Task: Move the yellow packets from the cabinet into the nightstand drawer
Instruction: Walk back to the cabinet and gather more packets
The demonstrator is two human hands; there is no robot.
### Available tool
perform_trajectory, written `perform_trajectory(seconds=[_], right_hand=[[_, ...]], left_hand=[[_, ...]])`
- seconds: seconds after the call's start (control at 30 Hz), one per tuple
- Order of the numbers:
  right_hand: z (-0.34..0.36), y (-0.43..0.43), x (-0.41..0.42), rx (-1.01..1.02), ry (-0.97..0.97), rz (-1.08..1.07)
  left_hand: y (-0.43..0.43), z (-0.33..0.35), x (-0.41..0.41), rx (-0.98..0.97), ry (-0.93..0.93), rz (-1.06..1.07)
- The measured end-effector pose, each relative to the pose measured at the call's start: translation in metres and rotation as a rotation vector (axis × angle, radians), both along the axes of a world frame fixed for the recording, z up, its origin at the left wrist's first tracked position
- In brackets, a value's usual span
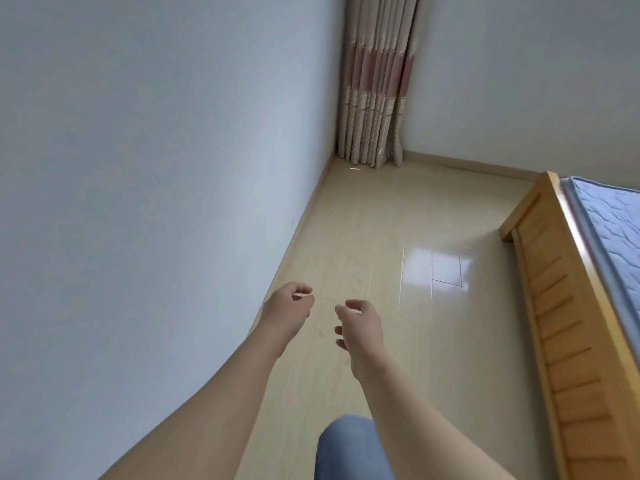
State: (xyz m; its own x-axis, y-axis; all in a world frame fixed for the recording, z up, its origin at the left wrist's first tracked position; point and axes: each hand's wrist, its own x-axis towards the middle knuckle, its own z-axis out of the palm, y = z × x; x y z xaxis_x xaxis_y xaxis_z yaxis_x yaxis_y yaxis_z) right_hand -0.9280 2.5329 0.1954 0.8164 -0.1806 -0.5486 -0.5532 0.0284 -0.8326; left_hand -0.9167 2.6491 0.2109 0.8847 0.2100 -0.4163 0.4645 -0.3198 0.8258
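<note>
Wooden bed frame [568,341] right, curtain [375,81] ahead; left hand [285,311], right hand [360,323] loosely curled, empty.

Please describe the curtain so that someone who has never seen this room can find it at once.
Follow the pale blue wall on the left to the far corner of the room. There the curtain hangs in narrow folds down to the floor. Unlike the plain walls beside it, it is beige with a pink band.
</note>
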Motion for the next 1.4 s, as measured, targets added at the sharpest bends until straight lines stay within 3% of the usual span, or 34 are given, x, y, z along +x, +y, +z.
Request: perform_trajectory(seconds=[0.23,0.57,0.9,1.1,1.4], right_hand=[[0.001,-0.039,0.137,0.137,-0.030,-0.136],[0.044,-0.188,0.386,0.050,-0.150,-0.291],[0.046,-0.299,0.599,0.001,-0.190,-0.415],[0.063,-0.369,0.751,0.021,-0.215,-0.489],[0.043,-0.511,0.876,0.059,-0.103,-0.782]], left_hand=[[-0.043,-0.002,0.149,-0.044,-0.023,-0.059],[-0.189,0.050,0.416,-0.095,-0.134,-0.206],[-0.309,0.046,0.642,-0.173,-0.154,-0.336],[-0.387,0.057,0.804,-0.113,-0.186,-0.470],[-0.546,0.043,0.952,-0.070,-0.074,-0.741]])
